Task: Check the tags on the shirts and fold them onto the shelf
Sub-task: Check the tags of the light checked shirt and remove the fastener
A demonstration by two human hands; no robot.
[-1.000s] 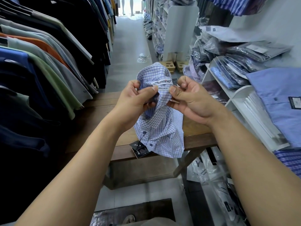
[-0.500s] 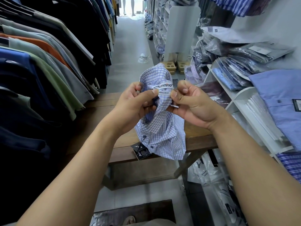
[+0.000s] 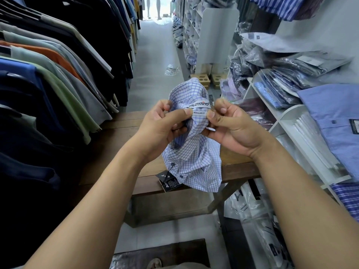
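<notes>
Here, in the centre of the frame, a person holds a checked shirt [image 3: 194,162] bunched up above a wooden bench [image 3: 120,136]. The left hand [image 3: 161,129] and right hand [image 3: 233,129] meet at the collar, each with a pinching grip: thumb on the near side, curled fingers behind the cloth. The two thumbs sit at either end of the white neck label [image 3: 198,107] and pull it flat and taut, so its brand name and the line "REGULAR FIT" face the camera. That seems to be why the shirt is raised and turned inside out at the neck: this looks like the tag-checking step, with folding not yet begun. Both forearms reach in from the lower corners, wrists bent slightly inward. The rest of the shirt hangs loose below the hands, and its lower hem lies near the front edge of the bench. A black hang tag [image 3: 169,181] dangles on a string from the button front, just at that edge. On the right, a white shelf [image 3: 287,121] holds a folded blue shirt [image 3: 334,117] and, higher up, shirts in clear bags [image 3: 281,74]; the checked shirt would likely go there. On the left, a rack [image 3: 58,65] of hanging tops runs along the aisle.
</notes>
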